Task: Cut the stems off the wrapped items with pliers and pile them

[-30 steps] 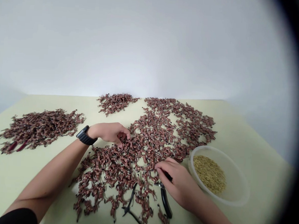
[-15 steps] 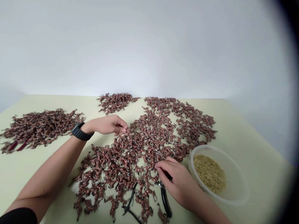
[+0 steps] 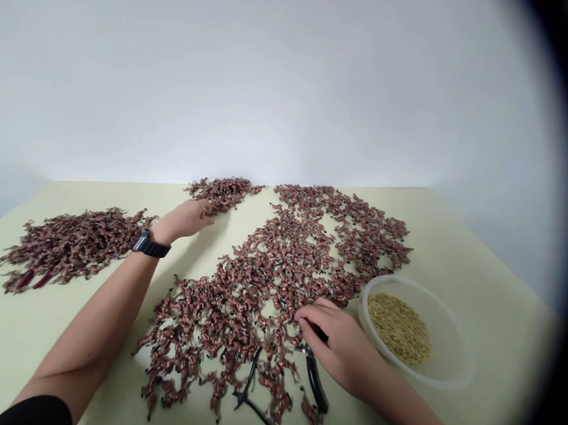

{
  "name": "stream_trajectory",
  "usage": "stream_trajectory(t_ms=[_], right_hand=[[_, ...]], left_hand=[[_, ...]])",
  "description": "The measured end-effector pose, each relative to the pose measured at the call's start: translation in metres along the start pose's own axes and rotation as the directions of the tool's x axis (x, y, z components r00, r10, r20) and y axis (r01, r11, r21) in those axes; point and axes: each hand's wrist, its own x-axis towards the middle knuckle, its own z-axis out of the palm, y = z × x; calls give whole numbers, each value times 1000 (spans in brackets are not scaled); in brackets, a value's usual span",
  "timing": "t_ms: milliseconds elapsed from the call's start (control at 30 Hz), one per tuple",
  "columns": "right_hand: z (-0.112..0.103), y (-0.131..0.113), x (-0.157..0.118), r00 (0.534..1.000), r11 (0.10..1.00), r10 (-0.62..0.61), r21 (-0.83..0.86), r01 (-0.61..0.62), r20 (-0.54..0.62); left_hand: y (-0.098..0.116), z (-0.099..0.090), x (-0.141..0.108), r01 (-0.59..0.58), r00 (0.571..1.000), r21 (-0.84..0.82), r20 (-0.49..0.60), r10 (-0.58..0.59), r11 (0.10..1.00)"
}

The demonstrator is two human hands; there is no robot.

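My left hand [image 3: 186, 219], with a dark watch [image 3: 151, 245] on its wrist, is at the near edge of the back heap [image 3: 225, 193] of small brown horse-shaped figures. Its thumb is apart from its partly hidden fingers, and I see nothing between them. Over the right side of the large spread of brown figures [image 3: 261, 269], my right hand [image 3: 336, 341] is closed, thumb and fingers together. Whatever its fingertips hold, if anything, is hidden. Just below that hand lies a black-handled tool [image 3: 316, 384].
To the right stands a translucent round tub [image 3: 453, 351] with small yellowish pieces [image 3: 397, 328] in it. Another heap of brown figures [image 3: 80, 242] lies at the left, with two dark red pieces [image 3: 43, 279] on it. Black-handled pliers [image 3: 259, 416] lie near the front edge. A pale wall [image 3: 273, 77] rises behind the table.
My left hand has moved back and left from the large spread to the back heap, its pinch loosened. My right hand has stayed in place.
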Motion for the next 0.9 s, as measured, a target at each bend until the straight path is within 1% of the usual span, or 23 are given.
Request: stream_trajectory(t_ms=[33,67,100,133,167,200,333,433,533,600,667,767,900], right_hand=[[0,0,0,1000,1000,1,0,-1,3],[0,0,0,1000,1000,3,1,-3,6],[0,0,-1,1000,1000,4,4,-4,8],[-1,-1,-1,1000,1000,4,5,-4,10],[-1,-1,-1,1000,1000,3,7,-3,10],[-1,-1,0,1000,1000,3,8,-3,10],[-1,-3,1,1000,1000,6,7,-7,19],[-1,-3,1,1000,1000,10,5,-11,19],[-2,-2,0,1000,1000,11,6,-12,21],[-2,-3,0,1000,1000,13,9,-13,20],[-2,-3,0,1000,1000,9,9,-9,14],[-2,-4,1,1000,1000,-3,0,3,7],[-1,-3,1,1000,1000,-4,-3,4,-2]], left_hand=[[5,0,-2,-44,993,-11,105,45,999],[12,0,-4,-96,970,-46,219,103,994],[19,0,-6,-143,934,-96,316,167,985],[26,1,-9,-182,896,-150,382,227,972],[33,1,-11,-207,869,-192,414,270,959],[40,3,-13,-219,859,-215,421,293,952],[59,11,-17,-273,856,-248,378,352,929],[62,18,-15,-317,831,-275,381,406,908],[62,20,-12,-341,806,-334,378,456,879],[62,20,-12,-342,792,-371,380,477,863],[63,18,-13,-325,785,-388,398,475,862],[67,18,-15,-316,790,-384,400,464,868],[73,26,-15,-333,831,-299,354,428,894]])
